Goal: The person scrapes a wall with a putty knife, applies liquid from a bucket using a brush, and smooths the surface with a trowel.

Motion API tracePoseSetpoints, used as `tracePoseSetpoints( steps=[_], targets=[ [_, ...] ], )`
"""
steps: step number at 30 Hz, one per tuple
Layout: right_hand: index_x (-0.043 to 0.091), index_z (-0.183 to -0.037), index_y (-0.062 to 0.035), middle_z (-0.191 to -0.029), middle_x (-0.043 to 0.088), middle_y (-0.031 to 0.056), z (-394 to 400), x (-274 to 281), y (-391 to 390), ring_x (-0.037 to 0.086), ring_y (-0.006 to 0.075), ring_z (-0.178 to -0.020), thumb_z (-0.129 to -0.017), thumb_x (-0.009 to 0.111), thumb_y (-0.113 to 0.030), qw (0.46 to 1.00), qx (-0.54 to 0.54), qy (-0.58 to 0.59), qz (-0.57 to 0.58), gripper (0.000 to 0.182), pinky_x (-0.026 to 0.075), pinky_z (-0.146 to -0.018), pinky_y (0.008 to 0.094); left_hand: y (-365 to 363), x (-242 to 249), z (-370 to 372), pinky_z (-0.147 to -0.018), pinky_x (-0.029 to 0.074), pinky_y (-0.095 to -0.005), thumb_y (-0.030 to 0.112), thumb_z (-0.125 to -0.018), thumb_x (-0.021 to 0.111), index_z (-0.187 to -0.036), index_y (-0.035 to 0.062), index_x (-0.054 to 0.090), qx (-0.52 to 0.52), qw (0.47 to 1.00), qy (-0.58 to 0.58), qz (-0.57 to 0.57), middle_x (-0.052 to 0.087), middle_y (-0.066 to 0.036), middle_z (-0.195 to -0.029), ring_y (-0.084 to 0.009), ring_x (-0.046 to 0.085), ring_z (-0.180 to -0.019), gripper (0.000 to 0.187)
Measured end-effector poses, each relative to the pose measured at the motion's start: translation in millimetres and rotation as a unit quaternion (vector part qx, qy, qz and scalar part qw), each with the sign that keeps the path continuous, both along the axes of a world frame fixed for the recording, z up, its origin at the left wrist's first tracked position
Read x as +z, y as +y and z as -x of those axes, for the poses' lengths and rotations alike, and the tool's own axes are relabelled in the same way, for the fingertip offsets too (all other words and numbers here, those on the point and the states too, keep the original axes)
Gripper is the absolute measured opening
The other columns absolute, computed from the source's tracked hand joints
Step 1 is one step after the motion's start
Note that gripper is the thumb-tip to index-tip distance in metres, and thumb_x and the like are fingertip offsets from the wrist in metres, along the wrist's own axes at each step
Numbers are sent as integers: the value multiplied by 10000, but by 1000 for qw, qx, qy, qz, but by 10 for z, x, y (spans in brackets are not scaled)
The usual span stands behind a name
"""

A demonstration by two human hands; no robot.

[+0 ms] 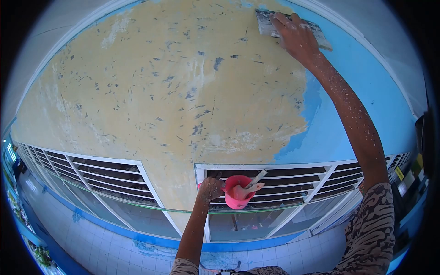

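At the top right, my right hand (pixel 298 37) grips a wide, stained flat blade (pixel 316 31) laid against the wall, near where blue paint (pixel 362 91) meets the yellowish, scuffed surface (pixel 183 91). White specks cover the hand and forearm. Lower down, my left hand (pixel 211 188) is closed at the white window frame, beside a pink container (pixel 237 201). Its fingers are partly hidden, and whether they hold the container or the frame is hard to tell. A brush with a pale handle (pixel 256 178) and another pinkish tool (pixel 253 188) stick out of the container.
Slatted windows (pixel 110 176) run along the wall below the painted part, with a white frame (pixel 321 183) around the right one. White tiled floor (pixel 105 250) lies far below, edged by a blue strip. Plants (pixel 43 255) show at the lower left.
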State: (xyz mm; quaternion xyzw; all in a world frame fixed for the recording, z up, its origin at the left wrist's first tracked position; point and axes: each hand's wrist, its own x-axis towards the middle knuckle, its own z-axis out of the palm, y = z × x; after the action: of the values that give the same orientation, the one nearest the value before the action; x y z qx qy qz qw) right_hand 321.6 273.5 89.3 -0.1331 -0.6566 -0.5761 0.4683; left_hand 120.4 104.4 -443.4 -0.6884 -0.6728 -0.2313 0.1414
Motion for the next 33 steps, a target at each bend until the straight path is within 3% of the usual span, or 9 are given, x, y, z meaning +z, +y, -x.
tracePoseSetpoints(
  steps=[8,11,13,17,19,23,25,27,33],
  targets=[
    [597,-1325,-75,-1321,591,44,10,-31,-55,597,327,-1123,-813,676,-20,1000,12,-3,-13,520,604,-867,468,17,0,10,-926,565,-460,259,-649,814,-926,120,780,11,1000,-20,14,596,-275,-1344,-393,654,-1142,312],
    [602,-1298,-57,-1315,585,49,14,26,-144,606,331,-1087,-817,677,-33,1000,9,7,18,487,606,-848,467,32,-53,38,-907,572,-460,256,-650,809,-921,124,782,-19,999,42,-22,597,-277,-1343,-386,659,-1133,303],
    [450,-1465,-26,-1590,365,138,78,50,-230,344,447,-1433,-965,553,-156,983,-38,14,180,527,369,-1146,563,36,-56,39,-920,569,-458,257,-647,804,-895,124,780,-5,1000,4,8,597,-270,-1347,-380,645,-1165,283],
    [485,-1439,-21,-1574,390,137,-78,42,-324,406,432,-1382,-947,576,-160,978,-54,-49,195,520,410,-1113,551,18,-15,7,-946,557,-450,285,-653,804,-899,129,778,8,1000,4,-2,586,-259,-1369,-374,627,-1205,293],
    [546,-1379,-11,-1539,437,136,-74,-7,-271,464,416,-1318,-930,598,-165,990,-62,-19,124,477,465,-1058,531,39,-63,35,-933,559,-458,298,-665,802,-907,133,782,-10,1000,10,-21,570,-263,-1387,-375,645,-1169,294],
    [578,-1343,-12,-1513,466,128,-10,-110,-229,458,409,-1322,-922,615,-164,991,-38,-15,125,449,489,-1032,515,12,20,-51,-975,540,-460,270,-660,807,-889,116,776,45,990,-52,124,556,-252,-1412,-364,617,-1212,277],
    [572,-1342,-4,-1496,480,134,-28,-80,-297,452,406,-1325,-909,617,-130,993,13,-8,120,452,486,-1035,512,22,0,2,-952,550,-466,258,-652,811,-908,106,774,0,1000,8,16,552,-248,-1418,-376,654,-1146,301],
    [567,-1345,-3,-1497,479,135,-15,-40,-345,450,404,-1328,-905,629,-137,991,21,-7,134,464,486,-1035,514,-3,12,2,-941,554,-473,256,-650,810,-904,98,776,-2,1000,12,12,553,-252,-1413,-391,664,-1123,302],
    [551,-1361,-2,-1506,470,136,69,-197,-316,447,406,-1330,-897,638,-149,989,0,6,148,495,473,-1049,521,29,12,-18,-1001,526,-441,295,-667,816,-920,126,783,40,996,-7,78,543,-242,-1429,-357,562,-1297,306]
  ],
)
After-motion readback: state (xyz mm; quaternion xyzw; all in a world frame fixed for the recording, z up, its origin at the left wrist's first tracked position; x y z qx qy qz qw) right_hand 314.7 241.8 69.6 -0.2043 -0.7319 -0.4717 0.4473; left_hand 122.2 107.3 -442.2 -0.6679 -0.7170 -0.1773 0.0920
